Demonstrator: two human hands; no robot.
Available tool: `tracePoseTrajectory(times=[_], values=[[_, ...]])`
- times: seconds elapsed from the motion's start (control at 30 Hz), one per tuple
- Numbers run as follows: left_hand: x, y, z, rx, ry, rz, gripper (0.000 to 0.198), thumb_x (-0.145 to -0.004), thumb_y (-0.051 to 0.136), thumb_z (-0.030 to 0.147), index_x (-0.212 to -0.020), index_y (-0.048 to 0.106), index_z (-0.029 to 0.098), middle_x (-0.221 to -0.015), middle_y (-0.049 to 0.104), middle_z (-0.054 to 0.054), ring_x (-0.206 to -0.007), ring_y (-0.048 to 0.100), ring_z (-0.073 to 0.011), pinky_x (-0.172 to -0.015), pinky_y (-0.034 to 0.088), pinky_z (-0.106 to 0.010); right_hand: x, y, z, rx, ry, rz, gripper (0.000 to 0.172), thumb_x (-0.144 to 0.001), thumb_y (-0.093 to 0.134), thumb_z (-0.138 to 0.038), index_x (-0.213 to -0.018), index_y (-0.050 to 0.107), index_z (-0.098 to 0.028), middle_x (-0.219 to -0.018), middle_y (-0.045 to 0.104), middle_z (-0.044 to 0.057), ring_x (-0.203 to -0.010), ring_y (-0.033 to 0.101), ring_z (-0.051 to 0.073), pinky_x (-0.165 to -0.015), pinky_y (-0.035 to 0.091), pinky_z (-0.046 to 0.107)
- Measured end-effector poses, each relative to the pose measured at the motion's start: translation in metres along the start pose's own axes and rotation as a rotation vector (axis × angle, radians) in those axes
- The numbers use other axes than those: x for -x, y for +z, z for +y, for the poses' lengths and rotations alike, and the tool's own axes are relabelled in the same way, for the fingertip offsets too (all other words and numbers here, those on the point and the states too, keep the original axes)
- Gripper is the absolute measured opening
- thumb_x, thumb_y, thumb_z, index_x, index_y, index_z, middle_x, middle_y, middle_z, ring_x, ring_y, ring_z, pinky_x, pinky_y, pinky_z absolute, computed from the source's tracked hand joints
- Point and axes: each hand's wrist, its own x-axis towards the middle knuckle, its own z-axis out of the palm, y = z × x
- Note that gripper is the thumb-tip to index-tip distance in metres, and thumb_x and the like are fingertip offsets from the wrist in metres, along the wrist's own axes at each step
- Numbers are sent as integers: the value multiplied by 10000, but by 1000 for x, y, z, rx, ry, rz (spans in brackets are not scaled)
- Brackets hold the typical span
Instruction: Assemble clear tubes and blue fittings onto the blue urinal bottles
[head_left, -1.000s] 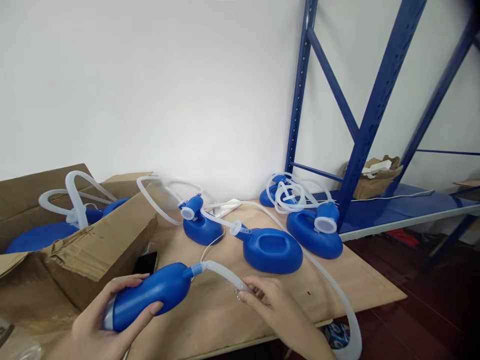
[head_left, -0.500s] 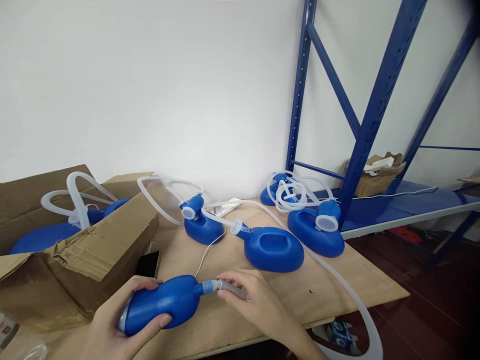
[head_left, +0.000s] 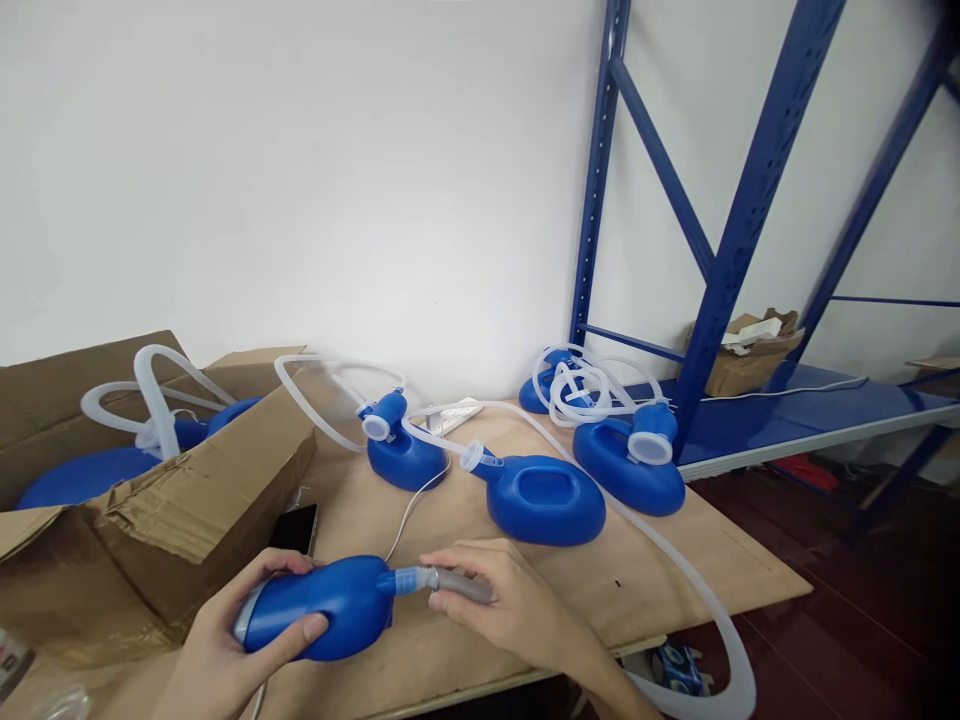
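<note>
My left hand (head_left: 240, 635) wraps round a blue plastic urinal cup (head_left: 319, 607), its pale rim toward the left and its neck pointing right. A clear ribbed connector (head_left: 416, 578) sits on that neck. With fingers and thumb, my right hand (head_left: 510, 600) pinches a translucent tube (head_left: 465, 586) at the connector. Tube and cup are in line. Behind the hands, a blue urinal bottle (head_left: 544, 500) lies on the table, with a white cap (head_left: 472, 456) on its neck.
At left stands an open cardboard box (head_left: 217, 490) holding blue bottles and hoses. A phone (head_left: 295, 528) lies beside it. More blue bottles (head_left: 628, 470) with coiled hoses are at the back, near a power strip (head_left: 454, 414). A blue shelf rack (head_left: 739, 230) rises at right.
Both hands have shifted slightly left and the cup has turned a little, its neck now more level. Both hands keep their holds on the cup and tube.
</note>
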Motion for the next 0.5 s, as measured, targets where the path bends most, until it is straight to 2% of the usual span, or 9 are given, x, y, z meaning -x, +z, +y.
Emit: tracePoseTrajectory(times=[0.07,0.17,0.23,0.3,0.4,0.5], values=[[0,2,2,17,0,-14,531,-607,869,679,-883,709,255,-901,764,-23,-831,732,-241,-716,592,-248,-3,-2,-3,-6,53,-10,248,-888,772,-290,-1133,809,-267,-1102,819,31,-1019,735,225,-893,566,289],[0,4,4,7,33,-25,523,-604,876,672,-881,714,259,-906,763,-27,-840,732,-247,-729,594,-259,-9,-3,-4,-42,170,-61,171,-845,806,-327,-990,842,-243,-911,829,19,-862,733,205,-762,550,258],[-1,5,5,-24,88,-24,520,-603,882,665,-885,718,260,-917,763,-35,-852,734,-255,-738,592,-270,-14,-2,-2,-105,241,-102,171,-829,814,-358,-917,851,-216,-789,812,18,-742,716,184,-651,516,236],[-2,4,6,-61,156,-14,511,-609,884,658,-885,719,260,-931,766,-46,-866,735,-263,-757,592,-285,-17,0,0,-153,265,-106,199,-827,807,-382,-898,856,-203,-749,804,22,-695,707,181,-595,494,232],[-5,1,2,-88,226,-2,483,-632,883,633,-892,719,261,-964,773,-55,-891,740,-268,-793,598,-299,-17,2,3,-190,216,-77,245,-839,798,-408,-966,864,-209,-858,831,42,-773,743,216,-640,534,256],[-9,-1,-4,-75,240,-28,463,-615,906,588,-892,726,263,-960,782,-49,-877,758,-261,-762,611,-271,-14,3,4,-217,134,-92,308,-879,774,-409,-1122,837,-230,-953,841,48,-850,768,237,-740,580,290]])
